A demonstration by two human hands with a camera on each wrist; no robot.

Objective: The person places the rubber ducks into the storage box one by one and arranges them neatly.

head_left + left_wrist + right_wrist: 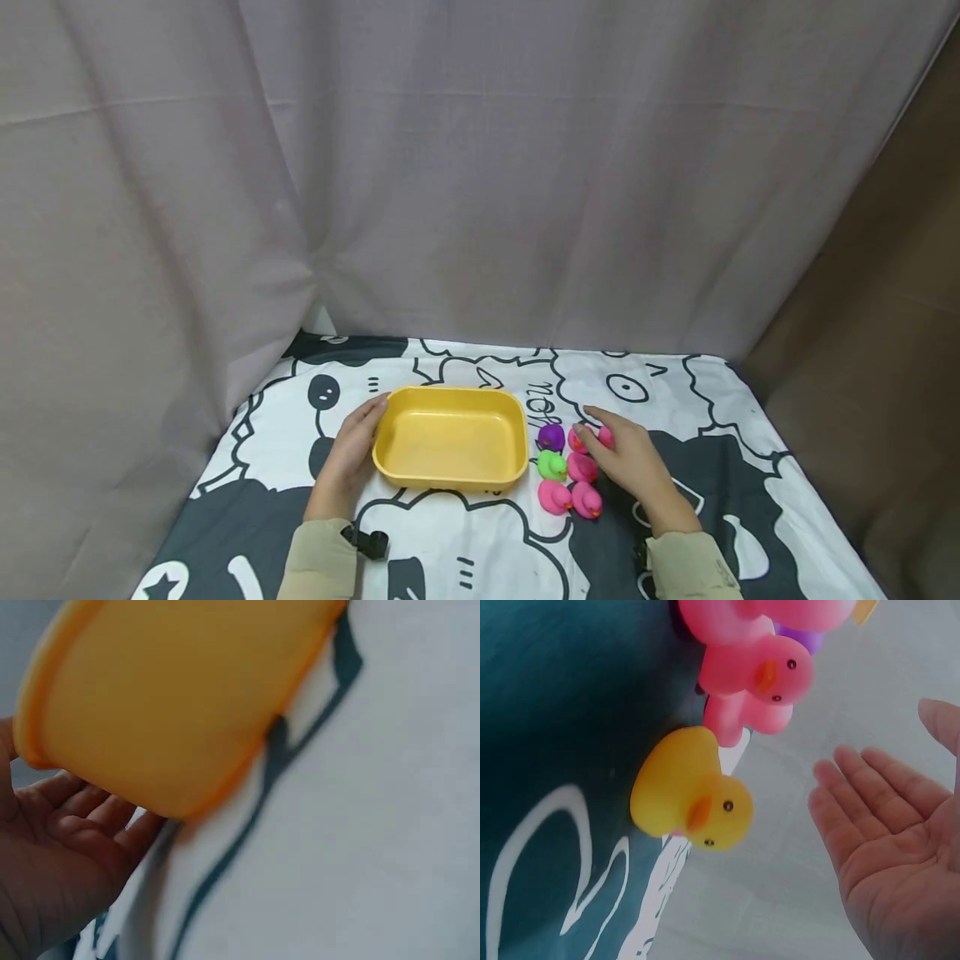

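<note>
A yellow plastic tray (pixel 450 486) with rounded corners lies in the middle of the cloth. My left hand (pixel 351 454) grips its left end; in the left wrist view the fingers (pixel 112 814) pass beneath the tray. To the right of the tray sits a group of rubber ducks: a purple duck (pixel 551 437), a green duck (pixel 551 465) and several pink ducks (pixel 554 497). Over the group's right side hovers my right hand (pixel 633 458), fingers extended and holding nothing. A yellow duck (pixel 686 787) shows in the right wrist view; in the head view that hand hides it.
Black-and-white cartoon cloth (pixel 480 542) covers the table. Grey curtains (pixel 525 183) hang behind and to the left, with a brown drape (pixel 870 358) on the right. A dark strap (pixel 366 542) sits at the left wrist.
</note>
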